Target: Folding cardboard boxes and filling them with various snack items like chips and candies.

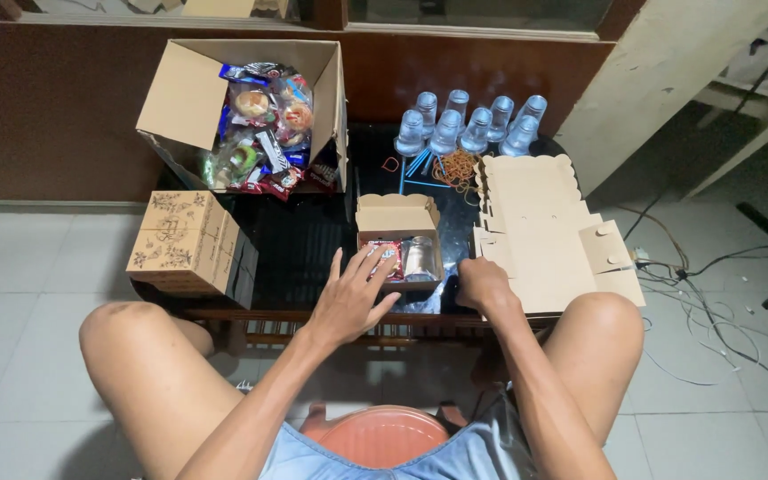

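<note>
Fingers (368, 267) of our left hand (348, 298) were spread loose, grasping nothing, their tips resting on the near left edge of the small open cardboard box (399, 240) and on the red snack packet (386, 258) inside it. Our right hand (484, 284) was curled at the box's right near corner; whether its fingers gripped anything we could not tell.

We saw the dark bench (300, 244) carrying everything. Largest on it was the big open carton (190, 102) at the back left, filled with wrapped snacks (264, 120). A stack of flat, unfolded box blanks (540, 227) lay to the right, touching our right hand. A pile of closed printed boxes (184, 240) stood at the left edge. The small open box sat at the centre front, between our hands, holding the red packet and a sealed clear cup (420, 258) side by side. Behind it stood a cluster of upturned clear cups (468, 124), with blue straws (418, 164) and orange rubber bands (457, 167) just in front.
</note>
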